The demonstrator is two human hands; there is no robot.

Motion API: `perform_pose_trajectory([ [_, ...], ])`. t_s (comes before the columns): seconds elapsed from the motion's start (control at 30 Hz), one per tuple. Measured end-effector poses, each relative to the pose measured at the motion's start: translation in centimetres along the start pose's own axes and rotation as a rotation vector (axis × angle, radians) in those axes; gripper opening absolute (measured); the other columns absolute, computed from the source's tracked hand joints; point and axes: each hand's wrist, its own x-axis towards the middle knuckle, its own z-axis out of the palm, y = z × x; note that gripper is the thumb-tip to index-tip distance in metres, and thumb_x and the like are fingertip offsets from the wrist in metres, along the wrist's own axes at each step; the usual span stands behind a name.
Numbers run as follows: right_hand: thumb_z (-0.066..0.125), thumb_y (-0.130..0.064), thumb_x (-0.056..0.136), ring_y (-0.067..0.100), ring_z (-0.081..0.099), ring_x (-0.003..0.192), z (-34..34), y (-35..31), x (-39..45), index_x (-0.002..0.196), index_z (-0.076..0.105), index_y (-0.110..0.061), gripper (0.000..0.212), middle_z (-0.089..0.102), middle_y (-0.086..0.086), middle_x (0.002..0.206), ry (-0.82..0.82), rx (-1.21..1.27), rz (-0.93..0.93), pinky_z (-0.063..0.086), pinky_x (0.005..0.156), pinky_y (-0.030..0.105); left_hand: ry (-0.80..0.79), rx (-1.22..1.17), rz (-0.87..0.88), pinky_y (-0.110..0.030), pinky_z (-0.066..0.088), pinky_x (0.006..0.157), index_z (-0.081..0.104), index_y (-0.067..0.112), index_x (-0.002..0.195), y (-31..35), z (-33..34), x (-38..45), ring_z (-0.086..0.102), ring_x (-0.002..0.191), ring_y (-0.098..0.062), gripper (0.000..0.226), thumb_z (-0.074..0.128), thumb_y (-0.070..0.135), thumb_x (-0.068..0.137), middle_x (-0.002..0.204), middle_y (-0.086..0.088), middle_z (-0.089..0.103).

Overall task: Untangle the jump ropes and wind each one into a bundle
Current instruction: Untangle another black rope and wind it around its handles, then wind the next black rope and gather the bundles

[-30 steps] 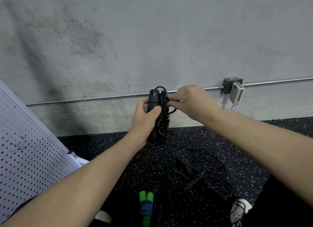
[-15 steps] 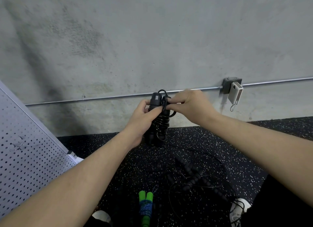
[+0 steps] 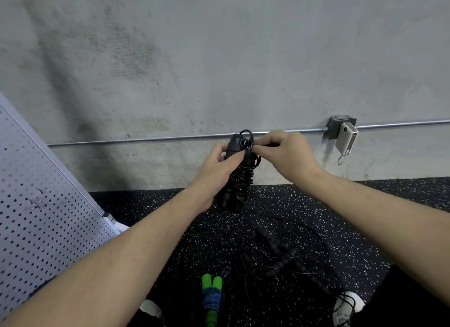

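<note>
Illumination is moderate, diffuse and even, with no glare; the grey concrete wall [image 3: 219,58] reads mottled with soft darker patches, and a faint shadow falls just left of and below the wall box [image 3: 341,129]. The speckled black floor [image 3: 316,217] is dim, so the dark ropes lying on it are hard to separate from it. Wide-angle distortion bows the conduit pipe [image 3: 146,139] and stretches the forearms at the lower corners; overall sharpness is slightly soft, softest toward the edges.
</note>
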Motion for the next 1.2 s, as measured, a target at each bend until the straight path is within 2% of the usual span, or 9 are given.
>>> perform_pose_trajectory([
  [0.1,0.069,-0.017,0.093,0.0,0.055,0.073,0.9,0.0,-0.2,0.1,0.077,-0.031,0.017,0.063,-0.019,0.089,-0.055,-0.057,-0.05,0.04,0.067,0.012,0.048,0.004,0.027,-0.047,0.061,0.077,0.06,0.021,0.111,0.2,-0.3,-0.1,0.075,0.084,-0.026,0.029,0.073,0.038,0.093,0.102,-0.013,0.074],
  [0.3,0.071,-0.013,0.089,0.009,0.062,0.065,1.4,-0.4,-0.4,0.097,0.052,-0.036,0.031,0.074,-0.004,0.079,0.001,0.052,0.001,0.048,0.06,0.029,0.105,0.147,0.059,-0.053,0.06,0.085,0.06,0.025,0.105,-0.3,-0.5,-0.2,0.074,0.084,-0.021,0.03,0.07,0.048,0.089,0.096,-0.004,0.075],
  [0.37,0.063,-0.008,0.092,0.018,0.066,0.071,1.7,-0.5,-0.6,0.096,0.062,-0.038,0.031,0.074,-0.005,0.081,-0.028,0.01,-0.049,0.048,0.06,0.027,0.112,0.175,0.068,-0.055,0.06,0.086,0.059,0.027,0.104,-0.5,-0.6,-0.3,0.074,0.082,-0.02,0.029,0.07,0.048,0.089,0.094,-0.003,0.074],
  [0.5,0.065,-0.014,0.089,-0.008,0.057,0.057,2.2,-1.0,-0.5,0.092,0.076,-0.026,0.017,0.066,-0.021,0.074,-0.046,-0.069,-0.034,0.038,0.053,0.008,0.155,0.248,0.105,-0.058,0.059,0.083,0.057,0.035,0.096,-0.9,-0.7,-0.4,0.074,0.08,-0.02,0.031,0.07,0.058,0.08,0.087,0.003,0.074],
  [0.57,0.074,-0.029,0.085,-0.006,0.057,0.061,2.5,-0.8,-0.3,0.084,0.074,-0.027,0.002,0.067,-0.017,0.074,-0.087,-0.115,-0.009,0.038,0.055,0.011,0.169,0.351,0.128,-0.056,0.059,0.08,0.053,0.043,0.091,-1.3,-1.0,-0.3,0.075,0.079,-0.018,0.025,0.067,0.061,0.081,0.085,0.008,0.075],
  [0.7,0.082,-0.036,0.08,0.004,0.054,0.088,3.6,0.1,0.2,0.076,0.068,-0.027,0.017,0.061,-0.006,0.102,-0.128,-0.152,0.041,0.038,0.074,0.017,0.144,0.594,0.129,-0.052,0.061,0.075,0.047,0.04,0.095,-2.0,-1.7,-0.4,0.074,0.075,-0.016,0.022,0.059,0.056,0.088,0.086,0.007,0.074],
  [0.83,0.08,-0.027,0.084,0.007,0.054,0.094,4.9,0.8,-0.2,0.08,0.069,-0.02,0.013,0.061,-0.004,0.109,-0.128,0.093,0.132,0.038,0.075,0.006,0.09,0.446,-0.083,-0.049,0.06,0.084,0.051,0.03,0.107,-3.0,-2.4,-0.5,0.073,0.087,-0.022,0.024,0.059,0.05,0.096,0.1,-0.002,0.072],
  [1.0,0.078,-0.023,0.087,0.013,0.063,0.089,6.6,3.1,-0.8,0.083,0.068,-0.018,0.011,0.067,0.0,0.089,-0.16,0.385,0.405,0.054,0.085,0.034,-0.015,0.29,-0.337,-0.036,0.058,0.079,0.063,0.025,0.118,-5.2,-3.5,-0.9,0.073,0.093,-0.023,0.036,0.053,0.054,0.1,0.104,-0.004,0.076],
  [1.2,0.073,-0.028,0.091,0.017,0.065,0.093,9.6,6.8,-1.8,0.105,0.069,-0.02,0.018,0.073,0.006,0.109,-0.378,0.285,0.553,0.054,0.078,0.035,0.031,0.564,-0.403,-0.034,0.054,0.09,0.067,0.024,0.11,-10.3,-6.6,-2.1,0.068,0.098,-0.02,0.031,0.055,0.05,0.099,0.105,0.0,0.072],
])
